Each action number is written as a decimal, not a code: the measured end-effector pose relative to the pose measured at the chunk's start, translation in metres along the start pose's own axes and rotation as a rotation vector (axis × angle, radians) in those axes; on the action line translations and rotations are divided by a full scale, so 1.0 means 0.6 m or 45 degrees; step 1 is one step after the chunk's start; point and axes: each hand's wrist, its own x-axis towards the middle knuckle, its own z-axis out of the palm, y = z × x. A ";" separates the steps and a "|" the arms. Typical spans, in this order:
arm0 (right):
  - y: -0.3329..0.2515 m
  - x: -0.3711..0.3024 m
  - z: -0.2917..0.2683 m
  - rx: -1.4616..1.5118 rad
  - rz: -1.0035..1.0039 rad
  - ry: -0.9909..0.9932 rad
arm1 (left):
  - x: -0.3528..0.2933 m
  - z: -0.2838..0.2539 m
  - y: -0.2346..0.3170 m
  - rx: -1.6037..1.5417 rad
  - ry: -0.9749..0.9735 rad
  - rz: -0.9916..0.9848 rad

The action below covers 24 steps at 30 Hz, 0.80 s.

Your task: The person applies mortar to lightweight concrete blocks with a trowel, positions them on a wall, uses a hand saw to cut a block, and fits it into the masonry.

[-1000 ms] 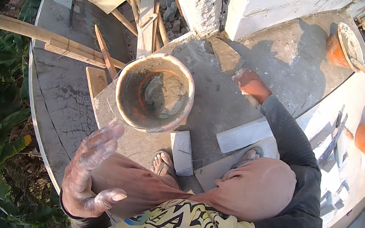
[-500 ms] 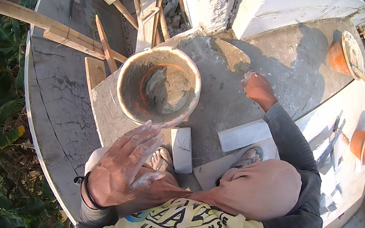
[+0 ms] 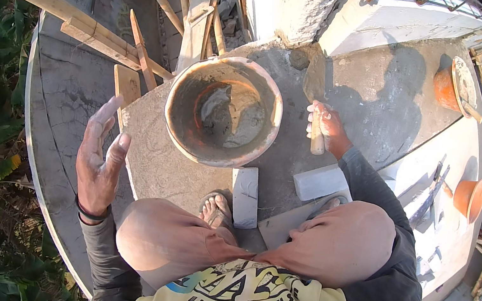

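Observation:
My right hand [image 3: 330,127] is closed round the wooden handle of a trowel [image 3: 314,78]. The blade points away from me, close to the foot of the rough column. Beside the blade lies a small lump of wet mortar [image 3: 298,59]. To the left of that hand stands a round bucket [image 3: 174,132], with grey mortar [image 3: 244,122] low inside it. My left hand [image 3: 101,155] is raised over the left side, fingers stretched and holding nothing. Pale dust coats its fingertips.
Two pale blocks [image 3: 244,197] [image 3: 320,182] lie by my feet. A rough column [image 3: 305,7] rises ahead, with wooden boards [image 3: 75,28] to its left. On the right are an orange bucket [image 3: 448,89], a smaller orange pot [image 3: 468,199] and dark tools [image 3: 426,199]. Plants grow beyond the left ledge.
My left hand has swung left, away from the bucket's near rim. My right hand has shifted slightly left and nearer, turning the trowel so its blade points forward and its handle shows.

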 end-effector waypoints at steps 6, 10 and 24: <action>-0.107 -0.084 0.141 -1.373 -0.304 0.376 | 0.006 0.089 -0.166 -0.403 0.010 -0.427; -0.120 -0.136 0.180 -1.800 -0.855 0.275 | 0.006 0.134 -0.215 -0.563 0.053 -0.427; -0.128 -0.075 0.017 -1.700 -0.084 0.141 | 0.040 0.092 -0.087 -1.787 -0.477 -0.629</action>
